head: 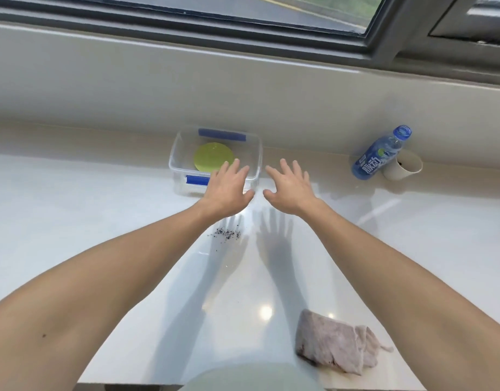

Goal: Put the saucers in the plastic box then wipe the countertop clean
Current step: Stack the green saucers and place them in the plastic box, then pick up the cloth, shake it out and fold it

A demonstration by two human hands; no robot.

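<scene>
Your left hand (227,190) is stretched out palm down with its fingers spread wide and holding nothing; its fingertips overlap the near right corner of the plastic box (175,162), though contact with the rim cannot be confirmed. Your right hand (289,189) is likewise palm down, fingers spread wide and empty, positioned just to the right of the box and above the countertop (88,221). The box is clear, with blue latches on its near and far sides, and stands toward the far edge of the countertop, against the raised ledge below the window (243,12). One yellow-green saucer (212,156) lies flat inside it, toward the left and far part of the floor. A small scatter of dark crumbs (227,234) sits on the countertop just near of your left wrist, in the shadow of that hand. A crumpled pinkish cloth (336,342) lies on the near right part of the countertop, close to the near edge, untouched by either hand. At the far right, a blue bottle (379,153) stands tilted against a paper cup (403,166) lying on its side with its mouth facing you.
</scene>
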